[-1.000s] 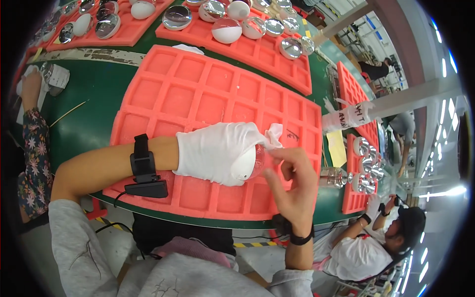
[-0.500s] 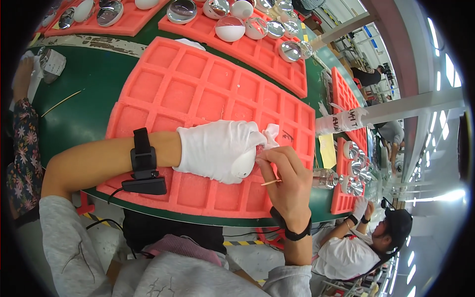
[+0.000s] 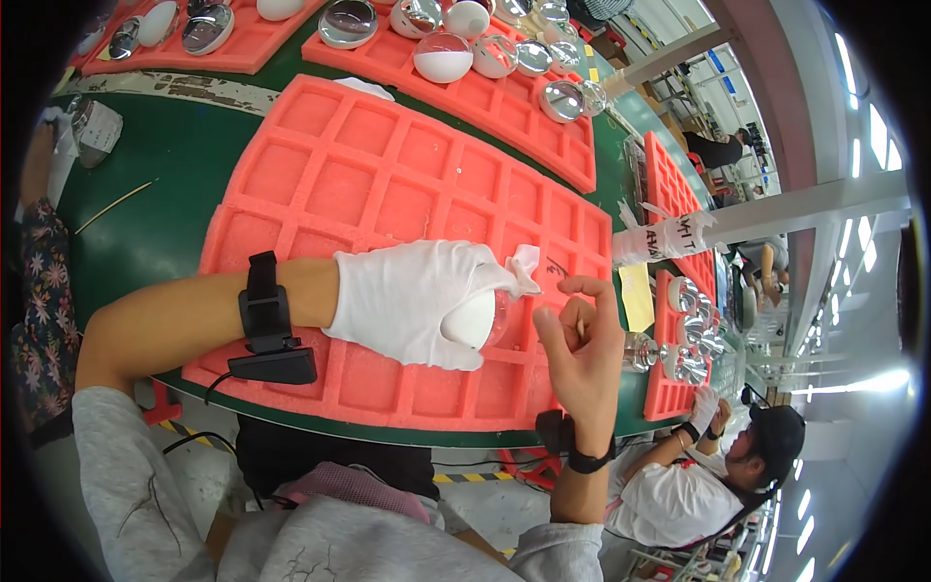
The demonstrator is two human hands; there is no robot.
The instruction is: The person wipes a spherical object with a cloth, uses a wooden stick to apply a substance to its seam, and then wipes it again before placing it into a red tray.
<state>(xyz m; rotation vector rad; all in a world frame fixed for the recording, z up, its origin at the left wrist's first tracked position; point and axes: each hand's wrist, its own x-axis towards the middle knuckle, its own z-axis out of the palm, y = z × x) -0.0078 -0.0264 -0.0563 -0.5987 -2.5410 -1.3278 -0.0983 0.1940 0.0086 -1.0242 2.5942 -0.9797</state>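
My left hand [image 3: 417,303], in a white glove, is wrapped round a glass globe [image 3: 472,322] that is part white and part clear. Its clear side faces my right hand; the glove hides much of the rest. A white cloth [image 3: 524,267] sticks out beside the gloved fingers. Just to the right of the globe, and apart from it, is my bare right hand [image 3: 592,354]. Its thumb and forefinger are spread, while the other fingers curl round a thin wooden stick [image 3: 582,326], mostly hidden. Both hands are above a pink foam tray [image 3: 335,189] with square pockets.
More pink trays with mirrored and white globes [image 3: 443,58] stand at the far side. At right are a taped white post [image 3: 669,238], a yellow paper [image 3: 636,296] and a tray of mirrored bulbs [image 3: 684,330]. A thin stick [image 3: 114,206] lies at left. Co-workers sit on both sides.
My right hand has drawn back to the right from the globe, its thumb and forefinger parting. The globe has turned in my left hand, baring more of its white and clear parts.
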